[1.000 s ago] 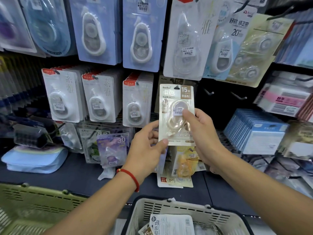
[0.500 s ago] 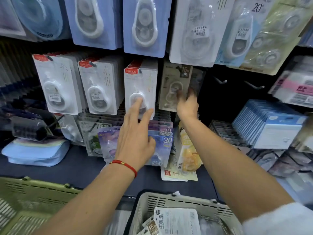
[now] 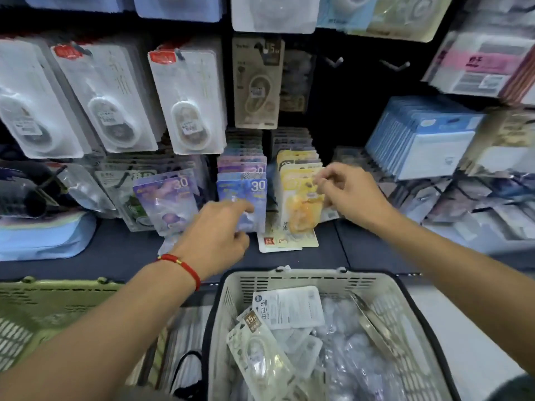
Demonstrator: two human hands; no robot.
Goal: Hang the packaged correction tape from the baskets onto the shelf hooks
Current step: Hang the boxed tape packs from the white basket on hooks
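**Both hands empty, tape pkg hanging on hook**

We're seeing the beige correction tape pkg (image 3: 257,82) hanging on a far hook, centre. Left hand (image 3: 215,237) is hovering by the blue pkgs (image 3: 244,198), grip loosely curled, holding nothing. Right hand (image 3: 351,195) is near the yellow pkgs (image 3: 299,198), grip relaxed, empty. More tape pkgs are lying in the near grey basket (image 3: 289,280).

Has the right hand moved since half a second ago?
Yes. The right hand has come down from the beige 15m pack on its hook to the yellow packs below it.
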